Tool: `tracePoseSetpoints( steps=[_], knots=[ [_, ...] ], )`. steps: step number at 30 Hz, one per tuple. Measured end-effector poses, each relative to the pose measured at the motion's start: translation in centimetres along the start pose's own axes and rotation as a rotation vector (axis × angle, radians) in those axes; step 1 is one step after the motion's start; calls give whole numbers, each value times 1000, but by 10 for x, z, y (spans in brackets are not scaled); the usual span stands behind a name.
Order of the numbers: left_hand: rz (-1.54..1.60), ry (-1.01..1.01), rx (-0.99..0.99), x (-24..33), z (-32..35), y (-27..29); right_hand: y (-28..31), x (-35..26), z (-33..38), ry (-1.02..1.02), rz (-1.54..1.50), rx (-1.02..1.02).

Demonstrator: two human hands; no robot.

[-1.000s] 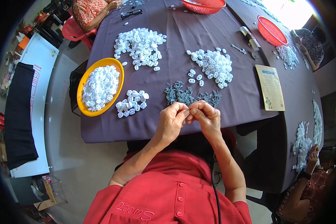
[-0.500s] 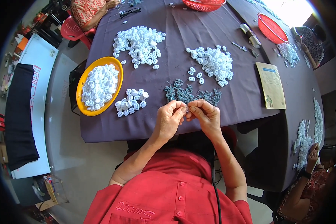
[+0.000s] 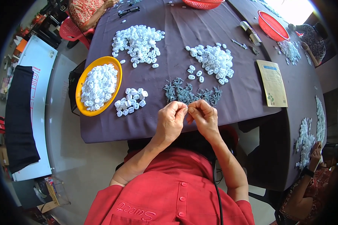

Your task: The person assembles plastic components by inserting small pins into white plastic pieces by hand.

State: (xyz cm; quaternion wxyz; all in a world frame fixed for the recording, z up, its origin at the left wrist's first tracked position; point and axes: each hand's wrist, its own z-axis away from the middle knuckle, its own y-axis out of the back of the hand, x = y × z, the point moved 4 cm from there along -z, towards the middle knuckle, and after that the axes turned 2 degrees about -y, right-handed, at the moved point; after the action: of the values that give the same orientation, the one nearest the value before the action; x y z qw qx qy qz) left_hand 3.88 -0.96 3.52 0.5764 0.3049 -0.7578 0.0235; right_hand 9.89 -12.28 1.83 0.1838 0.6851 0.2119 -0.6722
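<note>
Fingertip to fingertip, my left hand [image 3: 169,122] and my right hand [image 3: 205,119] meet over the table's front edge. Both are closed in a pinch; whatever sits between the fingertips is too small and covered to name. Just beyond them lies a heap of small grey screw-like pieces [image 3: 181,92]. Farther right is a pile of white oval pieces with two slots [image 3: 215,63], a few lying loose beside it. A bigger heap of white pieces [image 3: 137,42] is at the back left, and a small cluster [image 3: 132,102] lies left of my hands.
A yellow oval tray [image 3: 119,77] full of white pieces stands at the left edge. On the dark tablecloth [image 3: 169,48] are eyeglasses [image 3: 129,12], a brown envelope [image 3: 272,84] and red baskets [image 3: 274,26]. Other people work at left and right, including a co-worker's hand [image 3: 314,157].
My fingertips have drawn closer together, and the small pale bit seen between them is now covered. The right hand has shifted slightly left. The view has moved a little; the piles look the same.
</note>
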Motion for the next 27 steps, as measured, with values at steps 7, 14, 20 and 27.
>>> tracePoseSetpoints(
  steps=[7, 14, 20, 27],
  knots=[
    [291, 329, -35, -4, -2, 2, 0, 7, -3, -34, -311, -25],
    [289, 356, -62, -8, -2, 5, -1, 13, -5, -23, -367, -60],
    [272, 373, -94, -11, -2, 6, -2, 12, -4, 13, -293, -85],
    [325, 397, 54, -26, -16, 43, 10, 3, -5, -25, -19, 101]
  ],
)
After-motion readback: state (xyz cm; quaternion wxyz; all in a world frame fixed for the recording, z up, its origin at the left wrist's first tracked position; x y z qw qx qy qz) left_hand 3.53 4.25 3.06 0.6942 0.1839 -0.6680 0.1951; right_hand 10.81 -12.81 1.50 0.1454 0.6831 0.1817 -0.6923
